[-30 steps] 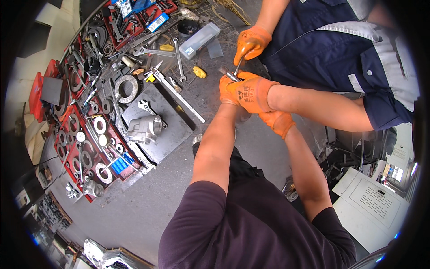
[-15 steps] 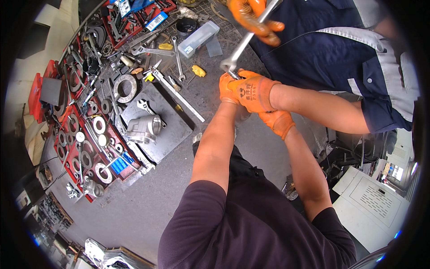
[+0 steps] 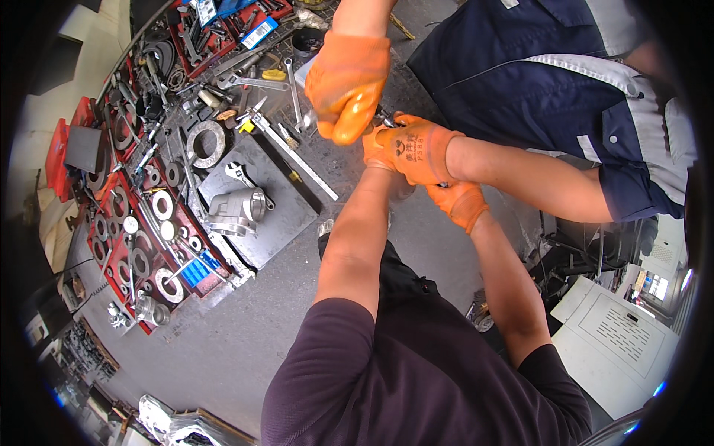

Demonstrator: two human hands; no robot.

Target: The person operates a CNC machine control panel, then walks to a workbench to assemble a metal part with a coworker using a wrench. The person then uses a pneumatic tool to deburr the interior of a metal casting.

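My left hand (image 3: 377,152), in an orange glove, is closed around something that a co-worker's gloved hand (image 3: 425,151) largely covers. A short piece of dark metal (image 3: 384,117) shows just above these hands. Lower right, my right hand (image 3: 462,207), also gloved in orange, has its fingers curled beneath the co-worker's wrist. What it grips is hidden, though a bit of metal (image 3: 445,184) peeks out beside its fingers. The co-worker's other gloved hand (image 3: 348,85) is a fist just up and left of my left hand; whether it holds a tool I cannot tell.
To the left, a dark metal plate (image 3: 286,232) carries a cast metal housing (image 3: 236,212) and an adjustable wrench (image 3: 239,175). A caliper (image 3: 297,163) lies along its edge. Red trays (image 3: 195,286) with rings and tools stand further left. The co-worker's body (image 3: 513,82) fills the upper right.
The co-worker's free hand has swung left and down toward my left hand. The long wrench it held is no longer clearly visible. My own hands have barely moved.
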